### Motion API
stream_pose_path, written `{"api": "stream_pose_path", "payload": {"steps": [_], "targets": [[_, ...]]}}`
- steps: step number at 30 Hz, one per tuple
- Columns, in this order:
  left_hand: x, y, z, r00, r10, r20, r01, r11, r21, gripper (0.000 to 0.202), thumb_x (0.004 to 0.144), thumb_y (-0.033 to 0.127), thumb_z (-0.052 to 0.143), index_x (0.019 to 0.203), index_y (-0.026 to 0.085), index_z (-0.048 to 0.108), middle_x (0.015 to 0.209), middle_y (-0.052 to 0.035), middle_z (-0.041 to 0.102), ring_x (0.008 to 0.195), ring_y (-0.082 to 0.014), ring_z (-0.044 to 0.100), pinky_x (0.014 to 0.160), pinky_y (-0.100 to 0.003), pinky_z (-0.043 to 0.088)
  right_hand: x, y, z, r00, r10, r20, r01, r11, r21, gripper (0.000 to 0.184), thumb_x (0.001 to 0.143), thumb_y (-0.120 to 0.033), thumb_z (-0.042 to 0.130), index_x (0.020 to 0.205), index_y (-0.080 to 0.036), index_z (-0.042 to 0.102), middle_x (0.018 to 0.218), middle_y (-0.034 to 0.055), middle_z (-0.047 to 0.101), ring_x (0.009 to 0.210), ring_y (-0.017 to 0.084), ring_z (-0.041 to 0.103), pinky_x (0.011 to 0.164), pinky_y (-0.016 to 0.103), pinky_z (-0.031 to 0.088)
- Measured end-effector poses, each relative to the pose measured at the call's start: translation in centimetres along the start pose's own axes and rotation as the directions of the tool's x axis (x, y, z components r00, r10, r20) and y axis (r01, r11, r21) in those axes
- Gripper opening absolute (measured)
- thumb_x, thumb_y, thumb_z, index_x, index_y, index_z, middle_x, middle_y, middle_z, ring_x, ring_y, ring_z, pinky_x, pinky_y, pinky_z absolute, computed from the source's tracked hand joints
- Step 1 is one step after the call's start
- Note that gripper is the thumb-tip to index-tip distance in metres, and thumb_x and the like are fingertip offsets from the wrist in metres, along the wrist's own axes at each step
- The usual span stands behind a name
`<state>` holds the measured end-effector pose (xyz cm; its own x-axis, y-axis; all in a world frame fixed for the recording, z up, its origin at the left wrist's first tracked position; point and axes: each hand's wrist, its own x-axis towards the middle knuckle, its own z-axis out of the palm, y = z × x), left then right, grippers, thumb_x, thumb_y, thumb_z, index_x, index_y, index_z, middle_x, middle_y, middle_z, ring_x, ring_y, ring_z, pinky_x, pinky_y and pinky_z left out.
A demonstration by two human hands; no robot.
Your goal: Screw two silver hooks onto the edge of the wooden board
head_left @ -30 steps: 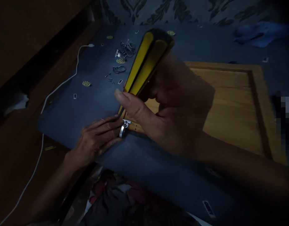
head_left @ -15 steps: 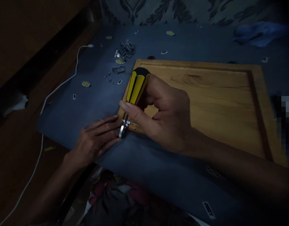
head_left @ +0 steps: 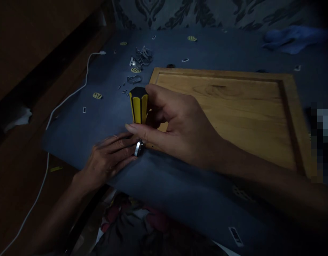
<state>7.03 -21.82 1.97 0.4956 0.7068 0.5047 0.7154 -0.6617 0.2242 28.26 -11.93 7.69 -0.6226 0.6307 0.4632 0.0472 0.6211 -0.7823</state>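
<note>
My right hand is closed round the yellow and black handle of a screwdriver, which stands nearly upright over the near left corner of a wooden cabinet door. The tip is hidden behind my fingers. My left hand lies flat on the blue cloth, fingers pressed against a small metal hinge at that corner of the door.
The door lies on a blue cloth over a surface. Loose metal hinges, several small screws and round yellow discs lie at the back left. A white cable runs along the left. A blue rag sits far right.
My right hand has brought the screwdriver down from a raised, slanted pose to nearly upright over the hinge. My left hand has stayed on the hinge.
</note>
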Motion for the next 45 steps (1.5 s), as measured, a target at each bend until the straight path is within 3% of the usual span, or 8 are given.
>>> {"api": "stream_pose_path", "payload": {"steps": [4,8,12,17,24,30,34,45], "targets": [[0.2,0.0,-0.1,1.000,0.004,0.011,-0.004,1.000,0.002,0.024,0.106,0.024,0.062,0.129,0.021,0.069,0.128,-0.0066,0.078,0.130,-0.0259,0.070,0.101,-0.041,0.067,0.6,-0.4,-1.1,0.991,-0.023,0.131,0.007,0.992,0.123,0.011,0.097,-0.019,0.068,0.104,-0.024,0.062,0.096,-0.0031,0.072,0.085,0.014,0.072,0.078,0.029,0.062],[0.5,0.1,-0.2,1.000,0.021,0.006,-0.021,1.000,0.013,0.021,0.105,0.022,0.063,0.125,0.017,0.070,0.127,-0.0076,0.079,0.127,-0.0254,0.072,0.099,-0.039,0.067,0.6,0.1,-1.3,0.984,-0.084,0.159,0.055,0.983,0.176,0.008,0.102,-0.024,0.064,0.094,-0.022,0.064,0.089,-0.0031,0.073,0.080,0.013,0.072,0.073,0.026,0.061],[0.3,0.1,-0.1,1.000,0.021,-0.009,-0.020,1.000,0.023,0.021,0.105,0.022,0.065,0.124,0.017,0.070,0.128,-0.0078,0.078,0.125,-0.0258,0.073,0.098,-0.038,0.067,0.2,0.3,0.0,0.997,-0.075,0.022,0.075,0.997,0.002,0.020,0.099,-0.032,0.068,0.084,-0.024,0.056,0.076,-0.0044,0.063,0.068,0.013,0.064,0.064,0.028,0.057],[-0.1,0.0,-0.1,0.999,-0.019,0.032,0.020,1.000,-0.018,0.021,0.106,0.025,0.062,0.125,0.021,0.071,0.130,-0.0064,0.077,0.133,-0.0268,0.068,0.105,-0.043,0.065,-0.2,0.0,2.2,0.982,-0.024,-0.189,-0.010,0.984,-0.177,0.022,0.097,-0.032,0.069,0.086,-0.026,0.052,0.083,-0.0019,0.066,0.074,0.015,0.064,0.068,0.029,0.056],[0.1,0.0,0.1,1.000,-0.012,0.003,0.012,1.000,-0.008,0.018,0.106,0.028,0.062,0.118,0.019,0.072,0.124,-0.0075,0.079,0.128,-0.0270,0.071,0.098,-0.042,0.068,-0.3,-0.4,1.1,0.915,-0.118,-0.386,0.057,0.984,-0.166,0.029,0.103,-0.044,0.064,0.084,-0.024,0.054,0.079,-0.0014,0.064,0.068,0.014,0.064,0.062,0.028,0.056],[0.3,0.1,-0.1,1.000,0.011,0.011,-0.011,1.000,0.017,0.016,0.106,0.026,0.062,0.109,0.014,0.072,0.123,-0.0096,0.080,0.127,-0.0275,0.072,0.099,-0.040,0.067,-0.4,0.0,0.1,0.939,-0.171,-0.299,0.104,0.969,-0.226,0.033,0.102,-0.051,0.065,0.086,-0.023,0.058,0.081,0.0012,0.068,0.069,0.016,0.065,0.062,0.031,0.055],[0.2,0.0,0.0,1.000,0.002,0.001,-0.002,1.000,-0.002,0.016,0.106,0.026,0.063,0.114,0.016,0.072,0.124,-0.0088,0.079,0.129,-0.0275,0.071,0.100,-0.041,0.067,-0.6,0.5,0.3,0.963,-0.113,-0.243,0.059,0.974,-0.220,0.031,0.103,-0.052,0.061,0.091,-0.023,0.059,0.084,0.0008,0.069,0.068,0.016,0.064,0.066,0.032,0.055],[0.3,0.0,0.0,1.000,0.010,0.002,-0.010,1.000,0.021,0.015,0.107,0.026,0.061,0.114,0.017,0.071,0.123,-0.0079,0.080,0.127,-0.0261,0.072,0.096,-0.038,0.067,-0.7,1.4,0.8,0.946,-0.243,-0.215,0.200,0.959,-0.202,0.021,0.099,-0.025,0.066,0.085,-0.024,0.051,0.075,-0.0042,0.059,0.064,0.011,0.058,0.059,0.026,0.050]]}}
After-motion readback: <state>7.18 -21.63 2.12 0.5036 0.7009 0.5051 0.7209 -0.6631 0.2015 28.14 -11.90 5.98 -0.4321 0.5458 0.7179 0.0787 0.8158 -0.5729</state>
